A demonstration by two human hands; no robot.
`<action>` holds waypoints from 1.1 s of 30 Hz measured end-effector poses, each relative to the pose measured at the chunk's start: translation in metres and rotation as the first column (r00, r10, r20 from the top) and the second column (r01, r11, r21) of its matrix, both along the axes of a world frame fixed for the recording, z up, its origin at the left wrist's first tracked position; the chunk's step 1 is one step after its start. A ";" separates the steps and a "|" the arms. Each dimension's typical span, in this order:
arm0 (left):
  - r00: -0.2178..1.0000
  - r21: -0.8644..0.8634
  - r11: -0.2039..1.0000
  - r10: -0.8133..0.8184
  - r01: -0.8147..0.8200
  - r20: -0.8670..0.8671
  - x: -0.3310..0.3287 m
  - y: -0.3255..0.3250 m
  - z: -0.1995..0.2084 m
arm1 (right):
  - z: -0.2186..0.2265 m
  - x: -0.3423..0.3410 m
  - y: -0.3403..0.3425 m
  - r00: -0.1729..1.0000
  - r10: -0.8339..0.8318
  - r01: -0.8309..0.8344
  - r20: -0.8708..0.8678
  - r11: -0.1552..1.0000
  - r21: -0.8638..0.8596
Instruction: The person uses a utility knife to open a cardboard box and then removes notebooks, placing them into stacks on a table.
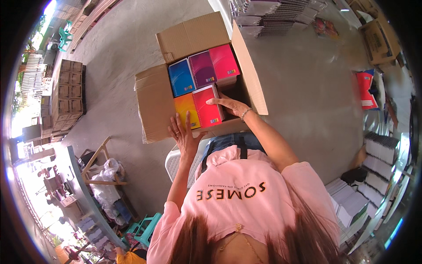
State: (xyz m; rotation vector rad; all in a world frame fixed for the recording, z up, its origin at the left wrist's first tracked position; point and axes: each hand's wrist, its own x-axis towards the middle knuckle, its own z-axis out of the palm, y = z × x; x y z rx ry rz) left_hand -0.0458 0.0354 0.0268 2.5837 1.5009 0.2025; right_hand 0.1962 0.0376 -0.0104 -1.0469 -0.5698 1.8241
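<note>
An open cardboard box (154, 99) in front of me holds stacks of small spiral notebooks. Along its far side lie a blue notebook (180, 78), a purple notebook (202, 69) and a pink notebook (223, 60). On the near side are a yellow notebook (185, 108) and a stack topped by a red notebook (206, 108). My right hand (233, 107) grips the red stack's right edge, thumb on top, other fingers partly hidden in the gap beside it. My left hand (183, 134) rests with stretched fingers on the yellow notebook, over the box's near edge.
A white plastic chair (173, 165) stands just below the box. Stacked cartons (68, 92) are at the left, near a wooden frame (103, 163). Piles of spiral-bound books (272, 17) lie at the far side, more book stacks (373, 167) at the right. Another carton (380, 42) sits far right.
</note>
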 end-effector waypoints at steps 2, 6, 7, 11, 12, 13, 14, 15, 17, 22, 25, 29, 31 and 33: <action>1.000 -0.012 1.000 -0.004 0.003 -0.028 -0.002 0.002 0.002 | 0.011 -0.001 0.000 1.000 -0.025 0.025 -0.004 0.999 -0.027; 0.998 -0.055 0.998 -0.013 0.010 -0.057 -0.002 0.002 0.008 | 0.040 0.010 -0.010 0.997 -0.050 0.048 0.057 0.998 0.033; 0.999 -0.051 0.999 -0.018 0.016 -0.050 -0.001 0.004 0.009 | 0.047 0.013 -0.013 0.994 -0.073 0.069 0.077 0.996 0.050; 0.998 -0.029 0.999 -0.035 0.033 -0.056 -0.002 0.003 0.003 | 0.082 0.019 -0.027 0.988 -0.136 0.126 0.077 0.984 0.127; 0.997 -0.021 0.999 -0.039 0.038 -0.064 -0.002 0.003 0.000 | 0.089 0.019 -0.033 0.985 -0.156 0.145 0.079 0.981 0.132; 0.998 -0.025 0.999 -0.040 0.039 -0.049 -0.002 0.003 0.001 | 0.099 0.019 -0.041 0.982 -0.174 0.162 0.078 0.977 0.138; 0.998 -0.034 0.999 -0.041 0.039 -0.044 -0.004 0.002 0.003 | 0.124 0.014 -0.051 0.983 -0.179 0.172 0.044 0.975 0.142; 0.998 -0.043 0.998 -0.043 0.042 -0.039 -0.004 0.002 0.005 | 0.130 0.015 -0.061 0.982 -0.189 0.190 -0.021 0.970 0.149; 0.998 -0.084 0.995 -0.057 0.056 -0.005 -0.005 0.002 0.012 | 0.141 0.011 -0.083 0.964 -0.208 0.234 -0.164 0.959 0.159; 0.855 -0.189 0.923 -0.212 0.334 0.474 0.019 -0.007 0.060 | 0.138 0.010 -0.177 0.834 -0.439 0.490 -0.334 0.868 0.082; 0.553 -0.477 0.427 -0.067 0.768 0.830 0.063 -0.024 0.089 | 0.158 0.011 -0.239 0.753 -0.600 0.628 -0.269 0.778 0.020; 0.488 -0.494 -0.029 -0.114 0.869 0.865 0.144 -0.089 0.078 | 0.159 0.002 -0.300 0.595 -0.803 0.802 0.025 0.592 -0.076; 0.623 -0.627 -0.218 -0.099 0.748 0.776 0.176 -0.116 0.055 | 0.150 0.001 -0.329 0.530 -0.841 0.846 0.108 0.533 0.003; 0.657 -0.641 -0.360 -0.096 0.678 0.748 0.200 -0.143 0.063 | 0.138 0.000 -0.356 0.462 -0.870 0.872 0.173 0.481 0.087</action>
